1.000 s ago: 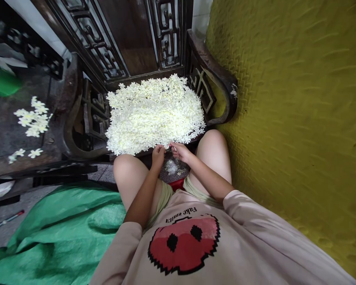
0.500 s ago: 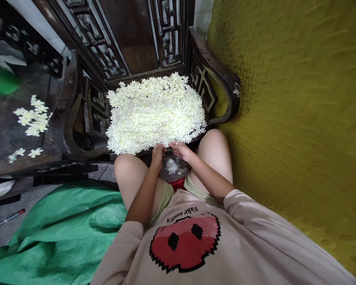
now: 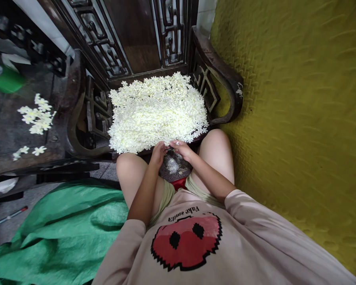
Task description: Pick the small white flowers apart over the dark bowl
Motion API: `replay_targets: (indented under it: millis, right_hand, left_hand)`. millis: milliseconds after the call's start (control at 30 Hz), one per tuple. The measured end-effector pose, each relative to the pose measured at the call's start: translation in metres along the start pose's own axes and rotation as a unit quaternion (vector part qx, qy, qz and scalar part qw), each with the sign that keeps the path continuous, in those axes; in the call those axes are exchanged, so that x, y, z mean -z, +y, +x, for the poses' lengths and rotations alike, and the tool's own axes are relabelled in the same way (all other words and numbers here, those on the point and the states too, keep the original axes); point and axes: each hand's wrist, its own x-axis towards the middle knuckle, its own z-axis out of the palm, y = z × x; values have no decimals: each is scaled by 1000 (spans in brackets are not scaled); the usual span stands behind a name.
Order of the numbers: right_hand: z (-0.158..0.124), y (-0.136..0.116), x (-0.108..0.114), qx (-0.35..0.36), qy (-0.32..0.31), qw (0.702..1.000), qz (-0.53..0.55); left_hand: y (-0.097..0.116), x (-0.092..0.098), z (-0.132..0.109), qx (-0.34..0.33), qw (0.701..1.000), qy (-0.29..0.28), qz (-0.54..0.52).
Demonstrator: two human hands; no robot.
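A thick heap of small white flowers (image 3: pixel 157 113) covers the seat of a dark carved wooden chair (image 3: pixel 144 37). At the heap's front edge, between my knees, my two hands almost meet. My left hand (image 3: pixel 158 153) has its fingers curled into a pinch; what they hold is hidden. Close beside it, my right hand (image 3: pixel 181 149) is closed as well, thumb and fingers pressed together. A tiny white spot shows at its fingertips, too small to name.
To the left, a dark wooden surface (image 3: pixel 6 134) carries loose white flowers (image 3: pixel 37 114) and a green container (image 3: pixel 7 79). Green sheeting (image 3: pixel 65 225) lies beside my leg. A textured yellow panel (image 3: pixel 293 111) rises on the right. Fallen petals dot the floor (image 3: pixel 173 164).
The view has shifted slightly, so the chair and flowers sit a little farther right. Both hands stay pinched together at the heap's edge, with only small finger movement.
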Motion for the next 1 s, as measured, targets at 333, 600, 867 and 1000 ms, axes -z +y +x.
replay_targets:
  millis: [333,600,867,1000]
  right_hand:
    - [3,2,2,51,18,998,14]
    - [3,6,1,64,3,998,-5]
    - [1,4,0,52,49,996,-50]
    - [-4,-1,-4,47,63,995,-64]
  left_hand:
    - [0,-1,-3,-30,999,-2,38]
    - [-8,2,2,-104,990,66,67]
    - [-11,2,0,-183,977,54,97]
    - [-11,3,0,-183,978,34,89]
